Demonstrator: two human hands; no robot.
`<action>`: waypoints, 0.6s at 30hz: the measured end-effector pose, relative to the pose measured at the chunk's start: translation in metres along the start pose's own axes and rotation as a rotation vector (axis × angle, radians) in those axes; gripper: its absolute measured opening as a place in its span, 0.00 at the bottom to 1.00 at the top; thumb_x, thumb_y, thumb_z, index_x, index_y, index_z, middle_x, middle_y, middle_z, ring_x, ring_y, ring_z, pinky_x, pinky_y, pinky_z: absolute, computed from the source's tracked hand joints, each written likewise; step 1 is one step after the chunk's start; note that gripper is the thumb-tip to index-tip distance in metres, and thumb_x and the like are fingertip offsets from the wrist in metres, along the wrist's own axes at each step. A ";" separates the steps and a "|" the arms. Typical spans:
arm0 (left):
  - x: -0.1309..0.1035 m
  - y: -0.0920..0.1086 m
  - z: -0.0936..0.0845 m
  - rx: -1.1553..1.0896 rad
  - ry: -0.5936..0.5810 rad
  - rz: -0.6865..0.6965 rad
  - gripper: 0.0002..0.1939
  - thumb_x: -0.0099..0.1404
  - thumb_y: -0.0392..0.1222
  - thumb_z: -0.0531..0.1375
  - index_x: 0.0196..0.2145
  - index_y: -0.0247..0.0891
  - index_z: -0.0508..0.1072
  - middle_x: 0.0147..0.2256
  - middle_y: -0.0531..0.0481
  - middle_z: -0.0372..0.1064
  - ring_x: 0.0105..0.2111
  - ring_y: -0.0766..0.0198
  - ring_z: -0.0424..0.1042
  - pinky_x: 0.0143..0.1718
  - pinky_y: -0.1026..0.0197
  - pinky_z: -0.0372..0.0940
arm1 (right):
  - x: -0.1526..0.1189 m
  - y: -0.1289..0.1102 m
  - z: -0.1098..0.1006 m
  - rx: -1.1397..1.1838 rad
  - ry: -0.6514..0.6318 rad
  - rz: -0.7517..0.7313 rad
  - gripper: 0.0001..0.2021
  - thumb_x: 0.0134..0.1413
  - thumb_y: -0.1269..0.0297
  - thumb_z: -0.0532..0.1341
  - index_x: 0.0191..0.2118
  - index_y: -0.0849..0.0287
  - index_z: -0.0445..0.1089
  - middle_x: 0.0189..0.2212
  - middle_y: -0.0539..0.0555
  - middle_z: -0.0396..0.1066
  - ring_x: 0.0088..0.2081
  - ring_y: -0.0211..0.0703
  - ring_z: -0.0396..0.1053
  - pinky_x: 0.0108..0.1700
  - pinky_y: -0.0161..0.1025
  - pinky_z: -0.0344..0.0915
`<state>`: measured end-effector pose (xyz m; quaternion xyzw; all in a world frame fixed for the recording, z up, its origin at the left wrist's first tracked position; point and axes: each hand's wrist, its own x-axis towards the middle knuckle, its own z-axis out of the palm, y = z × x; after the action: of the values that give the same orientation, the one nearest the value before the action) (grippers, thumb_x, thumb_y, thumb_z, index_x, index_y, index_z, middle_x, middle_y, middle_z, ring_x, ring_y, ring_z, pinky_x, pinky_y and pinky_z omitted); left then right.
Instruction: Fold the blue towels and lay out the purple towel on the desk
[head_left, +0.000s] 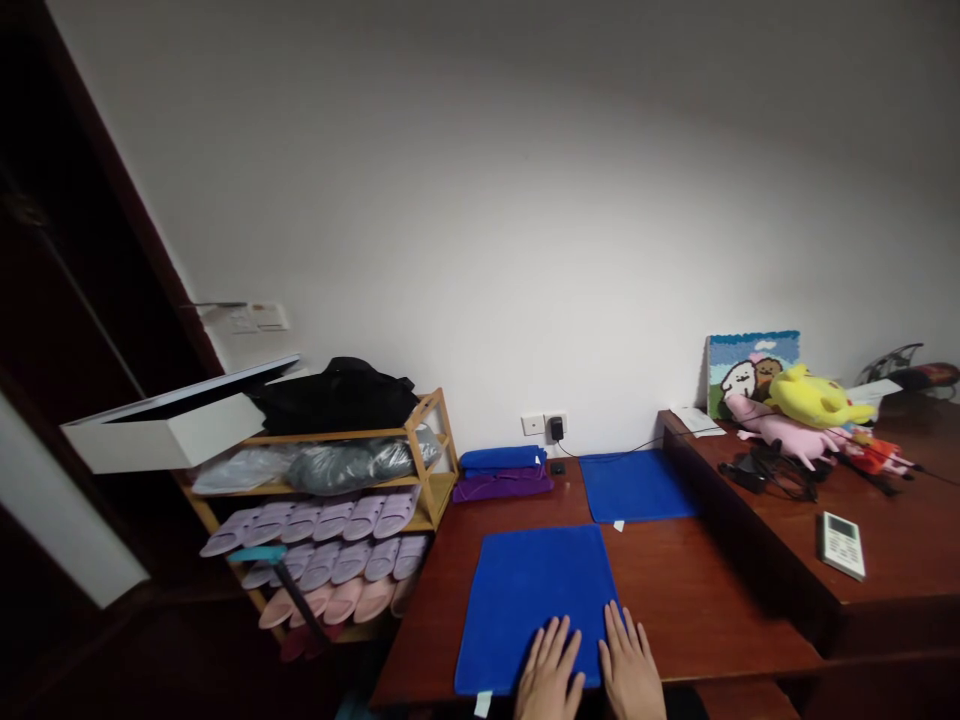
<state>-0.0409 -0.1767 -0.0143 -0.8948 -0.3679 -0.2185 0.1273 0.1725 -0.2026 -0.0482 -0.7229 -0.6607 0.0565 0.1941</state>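
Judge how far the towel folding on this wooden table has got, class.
Done: two folded towels, blue folded towel on purple folded towel, stacked by the wall. In hand: left hand and right hand press flat on the spread blue towel. Left: a second flat blue towel lies untouched behind it.

1. Wooden shoe rack [431, 470] at left, holding rows of lilac and pink slippers [337, 545].
2. Folded blue and purple towels [502, 472] against the far wall.
3. Yellow plush toy [814, 397] far right.
4. White remote control [841, 544] on the right desk.
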 end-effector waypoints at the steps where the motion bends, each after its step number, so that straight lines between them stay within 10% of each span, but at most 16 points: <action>1: 0.007 0.007 -0.001 -0.022 0.007 0.060 0.31 0.74 0.51 0.54 0.71 0.51 0.54 0.67 0.52 0.59 0.64 0.58 0.66 0.60 0.53 0.70 | 0.001 0.002 0.002 0.001 0.006 -0.002 0.30 0.69 0.50 0.41 0.70 0.55 0.54 0.71 0.50 0.47 0.72 0.55 0.45 0.72 0.59 0.48; 8: -0.002 0.012 0.008 -0.034 0.192 0.177 0.21 0.73 0.38 0.54 0.62 0.44 0.69 0.55 0.51 0.77 0.53 0.61 0.77 0.52 0.59 0.75 | 0.001 0.011 0.013 0.071 0.092 -0.038 0.32 0.70 0.46 0.41 0.69 0.57 0.58 0.70 0.53 0.51 0.71 0.55 0.49 0.71 0.57 0.53; 18: -0.005 0.027 0.002 -0.172 0.440 -0.007 0.19 0.72 0.33 0.48 0.40 0.45 0.79 0.38 0.51 0.83 0.40 0.60 0.83 0.45 0.57 0.79 | -0.012 0.013 -0.015 0.170 0.126 -0.134 0.28 0.71 0.47 0.46 0.70 0.51 0.57 0.71 0.52 0.50 0.70 0.52 0.52 0.70 0.52 0.56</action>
<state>-0.0242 -0.1979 -0.0206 -0.8321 -0.3143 -0.4389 0.1271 0.1881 -0.2184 -0.0415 -0.6600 -0.6870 0.0536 0.2995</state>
